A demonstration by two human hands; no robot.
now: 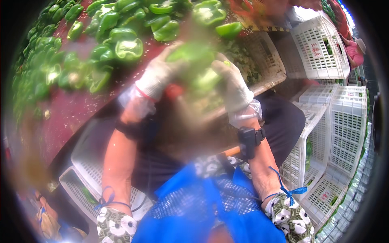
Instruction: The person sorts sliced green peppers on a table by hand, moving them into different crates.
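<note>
A green bell pepper (193,54), blurred by a smear on the view, is held over a scrap-filled crate. My left hand (161,70), in a white knit glove with a red cuff edge, grips its left side. From the other side my right hand (233,77), gloved alike, has its fingers on the pepper. Just below, a paler green pepper piece (210,79) shows near my right fingers; whether it is separate I cannot tell. Cut pepper halves, such as one showing its pale inside (129,48), lie on the dark red tabletop (73,106) beyond my left hand.
Under my hands sits a dirty crate (272,57) holding pale scraps. White slatted crates (349,121) stand at the right, another (82,194) at the lower left. Many green peppers (45,70) cover the table. A person in pink (354,53) is at the far right.
</note>
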